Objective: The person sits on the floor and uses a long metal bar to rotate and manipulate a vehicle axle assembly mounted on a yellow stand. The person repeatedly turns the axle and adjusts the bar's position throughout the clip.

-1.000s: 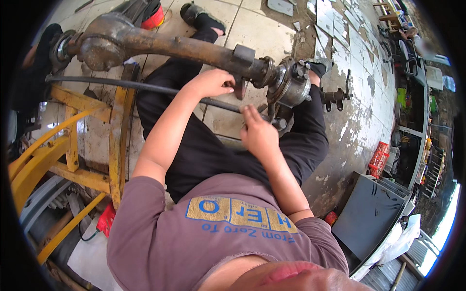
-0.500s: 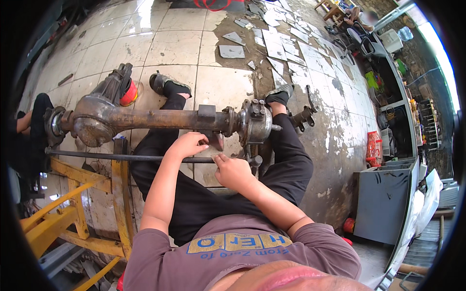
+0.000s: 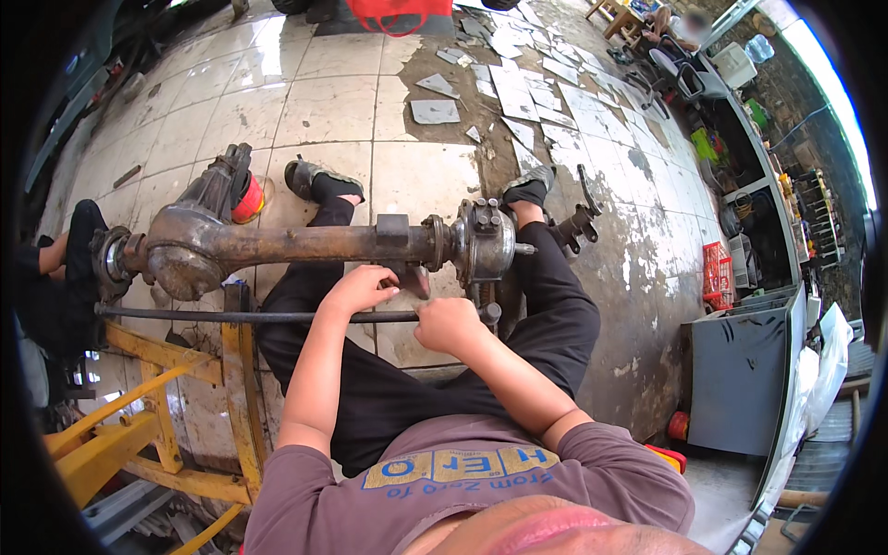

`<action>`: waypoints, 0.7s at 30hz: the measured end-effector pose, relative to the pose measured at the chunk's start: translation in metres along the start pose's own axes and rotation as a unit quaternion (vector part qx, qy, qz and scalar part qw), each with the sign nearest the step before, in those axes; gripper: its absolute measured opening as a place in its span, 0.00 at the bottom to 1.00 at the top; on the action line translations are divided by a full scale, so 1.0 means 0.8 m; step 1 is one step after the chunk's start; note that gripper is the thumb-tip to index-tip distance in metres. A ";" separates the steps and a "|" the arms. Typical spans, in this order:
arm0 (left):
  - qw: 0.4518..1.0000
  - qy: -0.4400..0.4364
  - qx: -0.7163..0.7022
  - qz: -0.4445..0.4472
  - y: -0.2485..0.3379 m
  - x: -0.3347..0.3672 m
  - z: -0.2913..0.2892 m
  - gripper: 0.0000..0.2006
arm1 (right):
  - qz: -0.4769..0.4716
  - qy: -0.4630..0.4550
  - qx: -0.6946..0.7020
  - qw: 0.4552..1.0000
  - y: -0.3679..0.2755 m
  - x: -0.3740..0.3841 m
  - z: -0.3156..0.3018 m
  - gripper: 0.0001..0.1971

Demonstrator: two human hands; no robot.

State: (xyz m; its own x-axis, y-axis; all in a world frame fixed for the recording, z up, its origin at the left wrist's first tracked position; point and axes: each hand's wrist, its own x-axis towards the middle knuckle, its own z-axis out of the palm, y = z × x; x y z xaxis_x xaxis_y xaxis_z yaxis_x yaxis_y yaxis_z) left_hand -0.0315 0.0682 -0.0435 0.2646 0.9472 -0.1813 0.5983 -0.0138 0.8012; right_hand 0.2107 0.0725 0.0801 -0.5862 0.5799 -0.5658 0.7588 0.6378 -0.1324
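Observation:
A brown, worn vehicle axle (image 3: 314,238) lies across in front of me, its round differential bulge at the left and a metal wheel hub (image 3: 487,242) at the right. Nearer to me, a long dark steel rod (image 3: 268,317) runs alongside it. My right hand (image 3: 446,324) is closed around the rod close to its right end, fingers mostly hidden beneath the knuckles. Reaching over the rod, my left hand (image 3: 363,289) hovers below the axle tube with bent fingers, thumb and forefinger apart. Beside its fingertips is a reddish-brown wedge-shaped piece (image 3: 415,280).
My legs straddle the axle's right half. A yellow metal frame (image 3: 242,398) stands at the left, with another person's leg (image 3: 79,264) beyond it. Broken tiles (image 3: 518,92) litter the far floor. A grey metal cabinet (image 3: 740,375) and shelving line the right side.
The whole view has shifted, so the scene sits slightly lower. My right hand's fingers have curled in more tightly. My left hand remains near the axle tube.

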 end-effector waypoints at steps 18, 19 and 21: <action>0.999 -0.016 -0.018 -0.022 0.009 0.001 0.001 0.16 | -0.013 -0.032 -0.016 0.999 0.013 0.012 0.015 0.21; 0.999 -0.003 -0.031 -0.027 0.004 0.005 -0.005 0.15 | -0.012 -0.030 -0.020 0.999 0.014 0.018 0.004 0.20; 1.000 0.002 0.019 0.017 -0.004 0.000 -0.005 0.15 | -0.019 -0.025 -0.031 0.999 0.010 0.021 -0.013 0.19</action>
State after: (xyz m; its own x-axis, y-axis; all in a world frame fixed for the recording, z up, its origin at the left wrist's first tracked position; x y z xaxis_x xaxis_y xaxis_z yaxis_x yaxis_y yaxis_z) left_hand -0.0363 0.0696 -0.0442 0.2820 0.9472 -0.1527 0.6173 -0.0573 0.7847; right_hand 0.2037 0.0926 0.0776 -0.5981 0.5290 -0.6020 0.7163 0.6897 -0.1055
